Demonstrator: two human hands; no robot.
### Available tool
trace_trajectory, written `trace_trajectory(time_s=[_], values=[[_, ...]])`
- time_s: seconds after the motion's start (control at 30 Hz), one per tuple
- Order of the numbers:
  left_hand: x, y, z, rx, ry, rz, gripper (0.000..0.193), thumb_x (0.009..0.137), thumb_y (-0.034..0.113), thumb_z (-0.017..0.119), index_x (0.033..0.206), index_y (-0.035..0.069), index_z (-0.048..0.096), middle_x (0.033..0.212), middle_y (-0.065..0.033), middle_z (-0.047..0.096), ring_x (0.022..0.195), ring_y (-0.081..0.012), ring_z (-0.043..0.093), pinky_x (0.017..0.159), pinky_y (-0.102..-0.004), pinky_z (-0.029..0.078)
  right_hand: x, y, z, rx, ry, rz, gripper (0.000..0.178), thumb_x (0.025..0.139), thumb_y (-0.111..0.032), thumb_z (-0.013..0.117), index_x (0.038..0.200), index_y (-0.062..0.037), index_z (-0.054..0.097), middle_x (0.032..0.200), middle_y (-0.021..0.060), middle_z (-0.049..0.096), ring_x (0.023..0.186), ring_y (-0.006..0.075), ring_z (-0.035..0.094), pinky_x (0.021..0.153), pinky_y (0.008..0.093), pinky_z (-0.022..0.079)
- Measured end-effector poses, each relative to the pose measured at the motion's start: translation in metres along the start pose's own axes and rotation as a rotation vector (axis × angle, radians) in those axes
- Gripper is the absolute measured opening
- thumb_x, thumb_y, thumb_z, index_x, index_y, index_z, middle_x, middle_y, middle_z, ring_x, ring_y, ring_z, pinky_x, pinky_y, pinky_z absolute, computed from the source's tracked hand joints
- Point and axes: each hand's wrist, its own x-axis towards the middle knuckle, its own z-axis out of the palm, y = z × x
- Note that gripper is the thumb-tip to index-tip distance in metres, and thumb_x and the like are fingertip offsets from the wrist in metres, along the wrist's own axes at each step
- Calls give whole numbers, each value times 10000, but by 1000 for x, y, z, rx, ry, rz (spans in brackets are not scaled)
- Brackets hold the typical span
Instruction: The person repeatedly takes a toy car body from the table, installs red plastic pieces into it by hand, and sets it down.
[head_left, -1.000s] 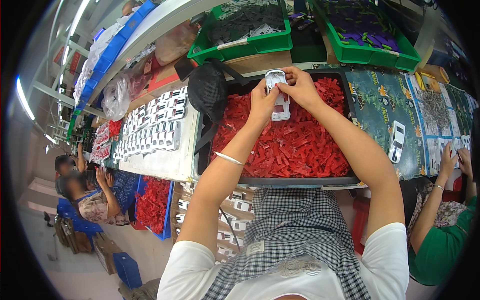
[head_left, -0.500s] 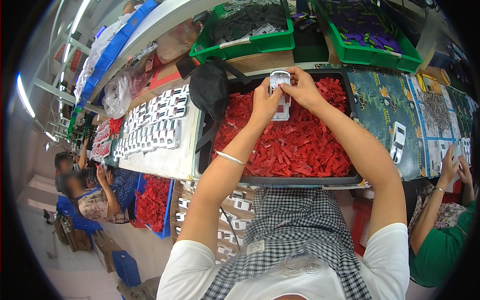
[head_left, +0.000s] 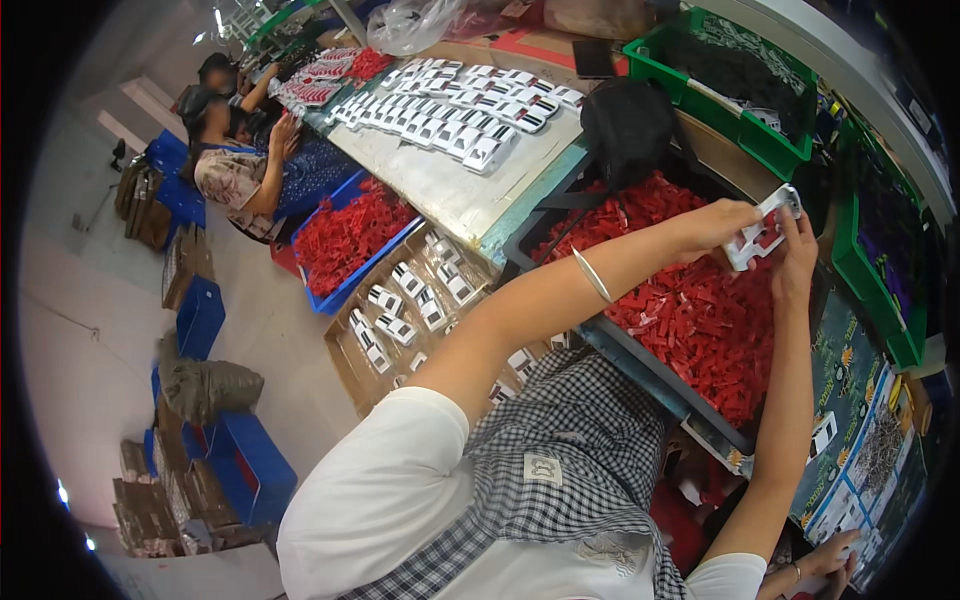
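My left hand (head_left: 722,224) and my right hand (head_left: 797,252) both grip one white toy car body (head_left: 746,249), its hollow inside partly showing with some red in it. The fingers of the left hand close on one side of the body, those of the right hand on the other. Both hands are above a black tray (head_left: 655,368) heaped with small red plastic parts (head_left: 690,315). Fingers and palms hide part of the car body.
Rows of white toy car bodies (head_left: 450,110) lie on the table at left, beside a black mesh bag-like thing (head_left: 630,130). Green crates (head_left: 735,125) stand behind the tray. Below the table are a blue bin (head_left: 318,297) and a cardboard box (head_left: 347,350). Another person's hands (head_left: 832,555) show at lower right.
The view has swung left and tilted, so the tray and hands appear farther right. The car body is still in both hands and now tipped at an angle.
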Motion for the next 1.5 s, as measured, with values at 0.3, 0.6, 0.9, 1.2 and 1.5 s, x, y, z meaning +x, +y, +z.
trace_trajectory(time_s=[0.3, 0.6, 0.9, 1.2, 1.5], values=[[-96, 81, -103, 794, 668, 750, 398, 889, 266, 592, 1172, -12, 561, 1039, -140, 632, 937, -224, 606, 851, -324, 466, 10, -5, 7, 41, 54, 13, 361, 942, -281, 545, 1221, -52, 542, 1018, 35, 616, 834, 97, 565, 719, 240, 451], [-178, -11, -273, 1531, 1161, 133, 557, 720, 362, 724, 1180, 102, 551, 1151, -153, 501, 1105, -349, 410, 912, -497, 374, 10, 10, -4, -167, 55, 66, 337, 914, -308, 592, 1174, -94, 578, 924, -20, 582, 758, 54, 527, 639, 201, 408], [-130, 130, -127, 1499, 653, 765, 492, 898, 334, 554, 1266, 17, 475, 1305, -155, 461, 1240, -301, 395, 1024, -361, 308, -4, 19, 19, -393, 0, 85, 310, 896, -320, 599, 1116, -102, 609, 925, -6, 614, 786, 87, 548, 674, 219, 436], [-54, 96, 34, 1032, 260, 1112, 434, 894, 287, 537, 1234, 21, 488, 1316, -149, 452, 1257, -303, 376, 1047, -390, 265, 24, -6, 22, -255, 38, 45, 164, 891, -200, 598, 959, -52, 615, 800, 27, 619, 645, 99, 560, 537, 245, 457], [-77, 161, 94, 925, 309, 1727, 379, 889, 240, 521, 1202, 26, 501, 1326, -143, 444, 1273, -304, 357, 1069, -419, 223, -19, 13, 26, -149, 105, 72, 258, 885, -207, 618, 1078, -40, 581, 869, 45, 615, 695, 96, 560, 557, 215, 461]])
